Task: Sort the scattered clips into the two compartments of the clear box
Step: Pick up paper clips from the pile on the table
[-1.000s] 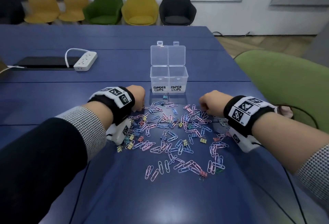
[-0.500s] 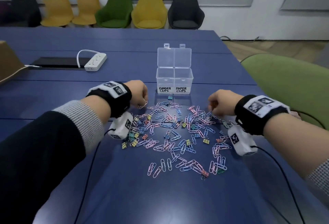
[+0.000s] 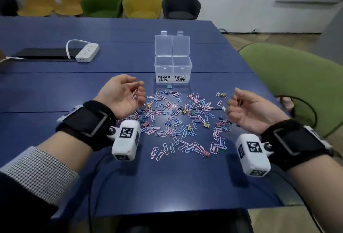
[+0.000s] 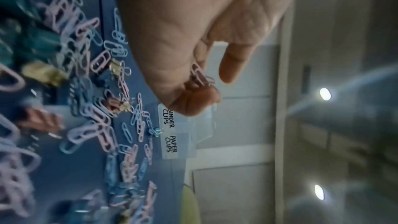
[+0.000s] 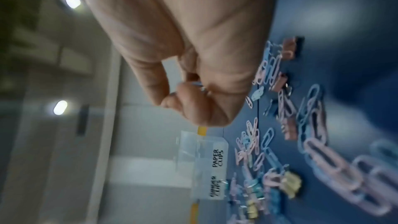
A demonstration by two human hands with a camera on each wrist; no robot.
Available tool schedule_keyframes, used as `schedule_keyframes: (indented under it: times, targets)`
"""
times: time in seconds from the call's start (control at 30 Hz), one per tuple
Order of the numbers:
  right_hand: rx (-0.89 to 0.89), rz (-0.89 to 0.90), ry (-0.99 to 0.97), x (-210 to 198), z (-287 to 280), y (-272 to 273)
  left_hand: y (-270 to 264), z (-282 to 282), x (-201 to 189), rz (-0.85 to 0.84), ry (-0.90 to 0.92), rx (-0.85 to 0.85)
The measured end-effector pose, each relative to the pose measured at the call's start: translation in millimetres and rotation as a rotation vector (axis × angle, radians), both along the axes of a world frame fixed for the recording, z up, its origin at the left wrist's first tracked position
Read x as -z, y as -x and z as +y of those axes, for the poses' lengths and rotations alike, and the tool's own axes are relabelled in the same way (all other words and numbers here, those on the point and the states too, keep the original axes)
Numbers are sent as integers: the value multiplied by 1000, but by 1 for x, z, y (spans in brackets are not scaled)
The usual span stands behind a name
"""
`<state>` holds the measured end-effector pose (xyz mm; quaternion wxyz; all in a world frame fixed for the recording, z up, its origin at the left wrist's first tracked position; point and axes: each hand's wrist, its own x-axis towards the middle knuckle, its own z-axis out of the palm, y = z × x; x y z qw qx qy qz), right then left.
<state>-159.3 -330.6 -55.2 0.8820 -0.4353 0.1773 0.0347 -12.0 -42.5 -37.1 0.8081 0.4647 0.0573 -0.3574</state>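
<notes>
Pink and blue paper clips and small coloured binder clips (image 3: 178, 121) lie scattered on the blue table (image 3: 167, 186). Behind them stands the clear box (image 3: 173, 66), lid upright, its left compartment labelled BINDER CLIPS and its right one PAPER CLIPS. My left hand (image 3: 137, 91) hovers palm up left of the pile and pinches pink paper clips (image 4: 199, 74) between thumb and fingers. My right hand (image 3: 234, 101) hovers palm up right of the pile. Its fingers are curled round a small bluish clip (image 5: 199, 85), mostly hidden, so I cannot tell its type.
A white power strip (image 3: 87, 53) and a flat black panel (image 3: 42, 54) lie at the far left of the table. A green chair (image 3: 297, 84) stands close on the right. A row of chairs (image 3: 141, 1) lines the back wall. The table's front edge (image 3: 167, 211) is near me.
Both hands have lifted off the pile and turned palm up. The left one now shows pink paper clips in its fingers, the right one stays curled.
</notes>
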Motion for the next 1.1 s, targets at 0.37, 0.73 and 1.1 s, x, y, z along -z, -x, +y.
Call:
schedule_keyframes:
  times: [0.37, 0.73, 1.1]
  targets:
    - [-546, 244, 1563, -8, 26, 30, 54, -4, 5, -860, -1206, 910]
    - [-896, 200, 1992, 1, 56, 15, 74, -29, 16, -1262, -1620, 1275]
    - [-912, 209, 2049, 6, 52, 9, 53, -10, 15, -987, -1243, 1002]
